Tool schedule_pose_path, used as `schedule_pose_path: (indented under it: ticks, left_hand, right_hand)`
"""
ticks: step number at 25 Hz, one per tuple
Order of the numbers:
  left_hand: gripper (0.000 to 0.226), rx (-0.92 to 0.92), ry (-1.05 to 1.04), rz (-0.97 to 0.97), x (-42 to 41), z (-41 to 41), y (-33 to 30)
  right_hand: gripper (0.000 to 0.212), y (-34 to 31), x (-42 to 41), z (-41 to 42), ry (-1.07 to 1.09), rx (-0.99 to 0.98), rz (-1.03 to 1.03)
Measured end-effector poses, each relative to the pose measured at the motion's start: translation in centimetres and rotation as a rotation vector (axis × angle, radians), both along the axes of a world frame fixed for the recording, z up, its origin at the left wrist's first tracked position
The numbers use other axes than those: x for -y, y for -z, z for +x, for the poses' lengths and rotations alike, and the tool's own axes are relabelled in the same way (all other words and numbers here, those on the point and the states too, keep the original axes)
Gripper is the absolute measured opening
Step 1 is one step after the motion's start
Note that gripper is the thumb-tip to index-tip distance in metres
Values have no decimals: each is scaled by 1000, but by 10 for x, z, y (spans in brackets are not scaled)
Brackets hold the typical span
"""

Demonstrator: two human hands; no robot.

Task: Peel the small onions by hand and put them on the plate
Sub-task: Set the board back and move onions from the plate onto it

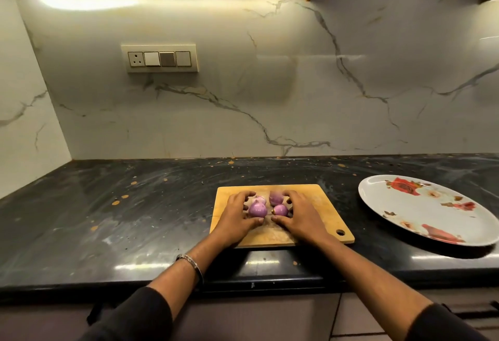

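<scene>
Several small purple onions lie together on a wooden cutting board [318, 205]. The biggest, a round onion [257, 209], sits front left, a smaller one [280, 210] front right, and two more [275, 198] lie behind them. My left hand [237, 216] cups the group from the left, fingers curved around the onions. From the right, my right hand [297, 215] cups them the same way. Both thumbs lie on the board in front of the onions. A white plate with a red flower print [421, 211] lies on the counter to the right, with nothing on it.
The board lies on a dark stone counter [135, 205] near its front edge. A marble wall with a switch panel [159, 58] stands behind. Cabinet fronts run below the counter edge.
</scene>
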State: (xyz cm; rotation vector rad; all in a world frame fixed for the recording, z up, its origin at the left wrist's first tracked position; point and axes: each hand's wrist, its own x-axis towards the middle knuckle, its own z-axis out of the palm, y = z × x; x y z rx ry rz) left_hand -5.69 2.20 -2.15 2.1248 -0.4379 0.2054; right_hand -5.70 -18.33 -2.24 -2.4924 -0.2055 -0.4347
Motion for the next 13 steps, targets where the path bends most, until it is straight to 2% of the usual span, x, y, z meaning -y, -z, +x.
schedule_pose_path:
  ticks: [5,11,13]
  left_hand:
    - [83,-17,-34,43,-5,4,3]
    - [78,32,-5,104,-4,3,2]
    - [70,53,-37,108,-5,2,2]
  right_hand:
    - [74,-1,6,-1,-29,-32,8]
    - [67,-2,4,-3,-42,-27,5]
    - [62,-2,5,-3,-48,-27,3]
